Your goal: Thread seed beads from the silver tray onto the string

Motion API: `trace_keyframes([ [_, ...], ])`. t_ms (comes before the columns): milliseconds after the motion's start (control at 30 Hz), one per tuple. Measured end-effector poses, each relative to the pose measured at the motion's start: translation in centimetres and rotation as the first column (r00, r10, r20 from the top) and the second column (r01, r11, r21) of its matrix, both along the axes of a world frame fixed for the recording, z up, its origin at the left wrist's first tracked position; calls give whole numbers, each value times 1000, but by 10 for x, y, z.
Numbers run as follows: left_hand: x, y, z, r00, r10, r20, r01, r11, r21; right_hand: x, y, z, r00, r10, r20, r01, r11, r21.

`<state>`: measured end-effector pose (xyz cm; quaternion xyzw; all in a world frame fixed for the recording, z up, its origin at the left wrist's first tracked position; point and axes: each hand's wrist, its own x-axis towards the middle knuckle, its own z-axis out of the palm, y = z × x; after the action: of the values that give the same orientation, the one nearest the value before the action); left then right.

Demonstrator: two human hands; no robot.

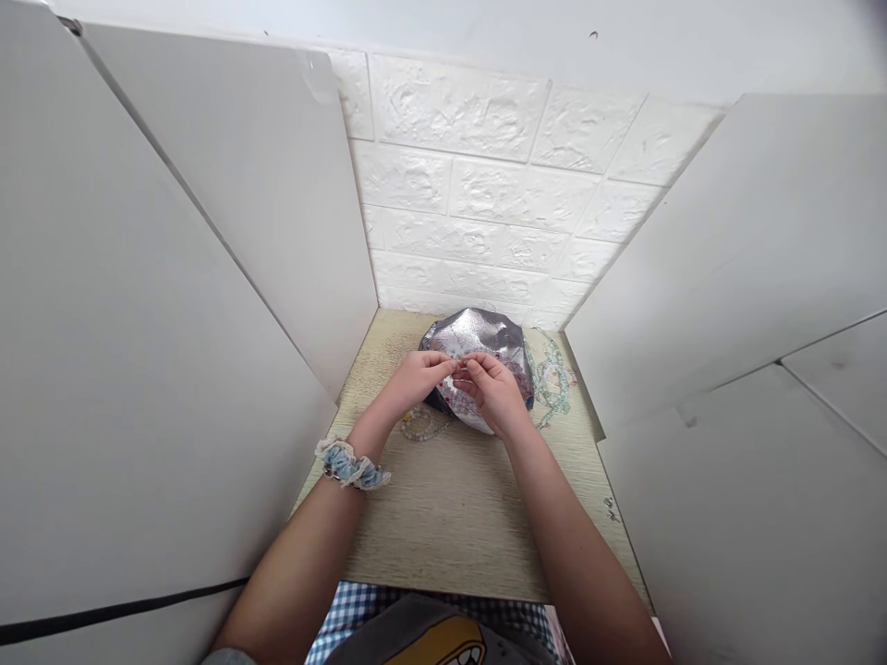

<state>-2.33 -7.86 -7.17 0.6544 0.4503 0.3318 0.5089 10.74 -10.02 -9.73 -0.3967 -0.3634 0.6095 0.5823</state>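
Observation:
My left hand (428,371) and my right hand (493,386) meet fingertip to fingertip, both in a pinch. Something tiny and reddish shows between the fingertips, perhaps a bead, too small to make out. Under the hands lies a silver foil-lined bag (478,325), spread open, with many small pink, red and clear beads (454,399) in it. A strand of pale green and clear beads (552,374) lies just right of the bag. Partly behind my left wrist, a loop of whitish and yellow beads (422,427) rests on the table.
The light wooden tabletop (443,517) is narrow, with white panels (277,185) (748,277) on both sides and a white brick-patterned wall (478,194) behind. Small metal bits (611,508) lie at the right edge. A blue lace-trimmed scrunchie (352,465) circles my left wrist.

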Motion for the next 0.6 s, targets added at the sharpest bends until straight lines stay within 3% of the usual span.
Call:
trace_keyframes([
  [233, -2, 2, -5, 998, -55, -37, 56, 998, 15, 0, 0, -2, 997, 17, -70, -20, 999, -37],
  [600, -1, 0, -2, 997, -45, -65, 47, 999, 26, -1, 0, -3, 998, 29, -59, -32, 998, -47],
])
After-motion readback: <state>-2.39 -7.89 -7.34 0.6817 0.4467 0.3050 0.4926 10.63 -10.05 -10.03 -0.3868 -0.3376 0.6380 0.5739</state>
